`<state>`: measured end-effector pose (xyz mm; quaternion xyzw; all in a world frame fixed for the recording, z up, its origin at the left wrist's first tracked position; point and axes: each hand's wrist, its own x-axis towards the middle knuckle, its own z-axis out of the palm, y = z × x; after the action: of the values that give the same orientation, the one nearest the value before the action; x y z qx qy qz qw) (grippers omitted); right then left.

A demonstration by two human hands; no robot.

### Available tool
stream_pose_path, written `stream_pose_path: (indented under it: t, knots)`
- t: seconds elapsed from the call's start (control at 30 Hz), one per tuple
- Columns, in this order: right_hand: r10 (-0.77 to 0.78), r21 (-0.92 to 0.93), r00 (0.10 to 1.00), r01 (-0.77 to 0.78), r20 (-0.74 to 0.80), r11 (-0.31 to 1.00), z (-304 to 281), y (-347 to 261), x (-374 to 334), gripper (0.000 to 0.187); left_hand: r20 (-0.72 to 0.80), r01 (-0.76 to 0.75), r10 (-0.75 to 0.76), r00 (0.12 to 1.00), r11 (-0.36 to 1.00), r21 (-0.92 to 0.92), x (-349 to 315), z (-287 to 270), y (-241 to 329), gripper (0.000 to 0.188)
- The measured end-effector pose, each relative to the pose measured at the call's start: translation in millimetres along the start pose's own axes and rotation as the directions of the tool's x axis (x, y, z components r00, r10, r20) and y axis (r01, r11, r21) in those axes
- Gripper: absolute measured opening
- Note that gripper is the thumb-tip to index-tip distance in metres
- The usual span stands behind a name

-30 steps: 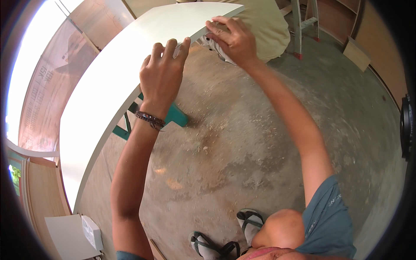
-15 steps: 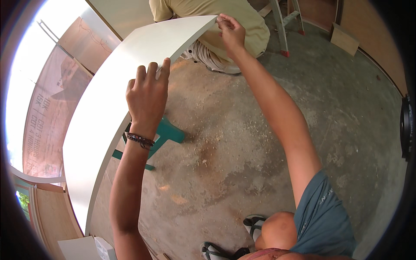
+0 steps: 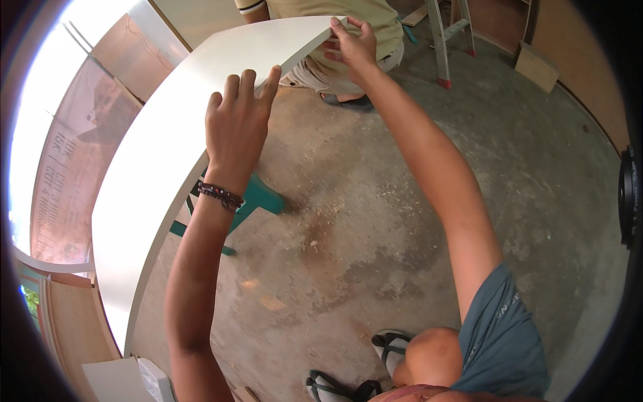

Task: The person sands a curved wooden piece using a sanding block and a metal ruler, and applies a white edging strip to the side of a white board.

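Observation:
A long white panel (image 3: pixel 154 147) stretches from the lower left to the top middle, with its narrow edge towards me. At its far corner my right hand (image 3: pixel 353 47) pinches the edge, thumb on top and fingers beyond or beneath. Nearer along the same edge, my left hand (image 3: pixel 238 127) lies over the panel with its fingers apart and stretched out. The fingertip nearest the edge rests at the rim. A dark beaded bracelet (image 3: pixel 221 195) circles the left wrist. Part of a green plastic stool (image 3: pixel 258 197) shows beneath the panel; the rest is hidden.
Beyond the panel a person in a yellowish shirt (image 3: pixel 375 33) crouches close to my right hand. A stepladder (image 3: pixel 442 47) and a wooden board (image 3: pixel 536 67) stand at the far right. Wood shavings dot the concrete floor (image 3: pixel 348 221). White boxes (image 3: pixel 117 378) sit at the lower left.
My left hand has slid farther along the panel's edge, up and to the right. The right hand has shifted its fingers at the corner. The crouching person has moved slightly.

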<state>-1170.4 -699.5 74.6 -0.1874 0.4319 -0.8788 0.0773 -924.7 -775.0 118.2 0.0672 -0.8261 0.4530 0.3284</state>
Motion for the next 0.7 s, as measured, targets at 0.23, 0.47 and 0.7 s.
stream_pose_path:
  t: [0.23,0.47,0.7]
  knots:
    - [-0.088,-0.037,0.985,0.084,-0.145,0.996,23.9,18.6,-14.4,0.061,0.022,0.062,-0.061,0.998,0.996,-0.067,5.0,9.5,1.6,0.033]
    - [-0.525,-0.497,0.849,0.434,-0.052,0.751,36.3,55.1,-43.3,0.05,-0.014,0.05,-0.051,0.999,0.996,-0.078,4.3,10.5,0.8,0.024]
    - [-0.711,-0.677,0.68,0.609,0.178,0.413,38.5,61.8,-93.8,0.045,0.037,0.106,-0.102,0.994,0.988,-0.112,-1.3,3.0,-6.6,0.026]
